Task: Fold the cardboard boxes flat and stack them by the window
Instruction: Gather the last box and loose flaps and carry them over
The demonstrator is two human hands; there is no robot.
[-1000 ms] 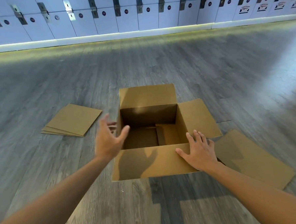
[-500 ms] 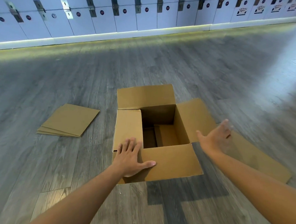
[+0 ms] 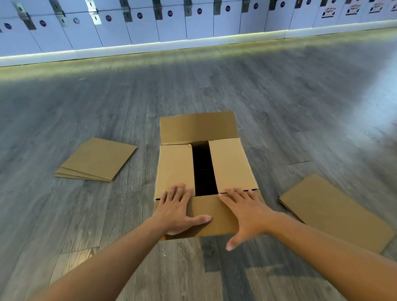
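A brown cardboard box [image 3: 230,164] stands on the floor in the middle of the view. Its left and right flaps lie folded inward with a dark gap between them. The far flap stands up and the near flap hangs toward me. My left hand [image 3: 178,209] rests flat with spread fingers across the near left corner, over the left flap and the near flap. My right hand [image 3: 244,213] lies flat with straight fingers on the near right corner, its thumb hanging off the near flap's edge.
A small stack of flattened cardboard [image 3: 96,159] lies on the grey wood floor [image 3: 212,80] to the left. Another flattened piece [image 3: 334,212] lies to the right, beside my right forearm. A row of white lockers [image 3: 172,18] lines the far wall.
The right flap has been folded inward, and the left flap before it. My right hand moved from out at the right onto the box's near right corner. My left hand stayed put.
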